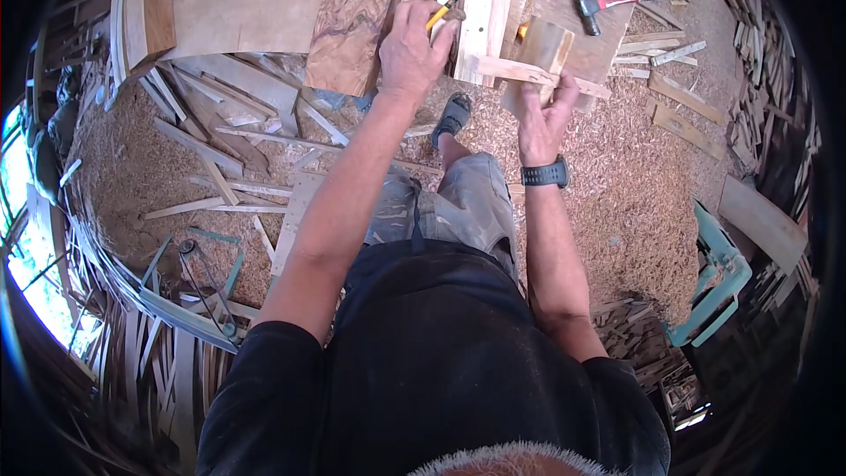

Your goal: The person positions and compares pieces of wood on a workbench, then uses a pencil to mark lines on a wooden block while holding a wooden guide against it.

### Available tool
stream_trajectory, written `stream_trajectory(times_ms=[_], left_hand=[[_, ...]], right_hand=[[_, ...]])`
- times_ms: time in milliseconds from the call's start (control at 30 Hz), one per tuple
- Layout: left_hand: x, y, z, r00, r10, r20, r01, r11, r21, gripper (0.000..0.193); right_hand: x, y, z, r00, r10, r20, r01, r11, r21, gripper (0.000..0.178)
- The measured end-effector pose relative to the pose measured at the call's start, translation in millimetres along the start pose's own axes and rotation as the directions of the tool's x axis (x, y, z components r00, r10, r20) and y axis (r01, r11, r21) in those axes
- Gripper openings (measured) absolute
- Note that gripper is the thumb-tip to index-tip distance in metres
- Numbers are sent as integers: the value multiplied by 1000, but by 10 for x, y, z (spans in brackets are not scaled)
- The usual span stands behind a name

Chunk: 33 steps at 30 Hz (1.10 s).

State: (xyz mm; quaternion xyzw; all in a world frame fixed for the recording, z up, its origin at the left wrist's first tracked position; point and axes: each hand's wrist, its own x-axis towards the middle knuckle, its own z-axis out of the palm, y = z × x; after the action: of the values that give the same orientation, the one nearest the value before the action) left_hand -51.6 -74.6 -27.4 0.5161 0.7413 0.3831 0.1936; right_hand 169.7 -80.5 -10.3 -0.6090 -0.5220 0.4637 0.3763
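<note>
My left hand (414,51) is closed around a yellow pencil (438,17) and rests at the edge of a pale board (480,18). In my right hand (545,123), the fingers grip a wooden square-like piece made of a thin pale strip (511,69) crossing a thicker block (551,42). The strip's left end lies over the near end of the pale board. Part of the block is hidden by my fingers and the strip. Just left of my left hand is a board with swirling dark grain (352,22).
A claw hammer (617,2) with a red and black handle lies on a plywood sheet at the far right. Wood shavings (608,220) and loose offcuts (238,137) cover the floor. Green machine frames (718,273) stand on both sides, near stacked scrap wood.
</note>
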Motion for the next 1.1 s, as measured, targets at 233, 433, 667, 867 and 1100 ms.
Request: stream_trajectory(times_ms=[233, 433, 667, 867, 1100], left_hand=[[278, -188, -40, 942, -336, 20, 322, 882, -344, 30], [1005, 102, -352, 934, -213, 288, 277, 939, -205, 44], [1505, 66, -13, 820, 551, 153, -558, 830, 2, 32], [1855, 129, 274, 608, 749, 262, -771, 636, -28, 37], [1859, 92, 411, 617, 740, 268, -775, 631, 44, 36]], right_hand=[[-49, -26, 150, 994, -108, -13, 103, 973, -205, 55], [-32, -123, 368, 996, -80, 31, 85, 951, -298, 62], [76, -203, 452, 988, 111, 109, -114, 993, 25, 57], [199, -131, 502, 992, 86, 96, -89, 996, 20, 55], [59, -156, 504, 989, -20, 144, 5, 995, 102, 60]])
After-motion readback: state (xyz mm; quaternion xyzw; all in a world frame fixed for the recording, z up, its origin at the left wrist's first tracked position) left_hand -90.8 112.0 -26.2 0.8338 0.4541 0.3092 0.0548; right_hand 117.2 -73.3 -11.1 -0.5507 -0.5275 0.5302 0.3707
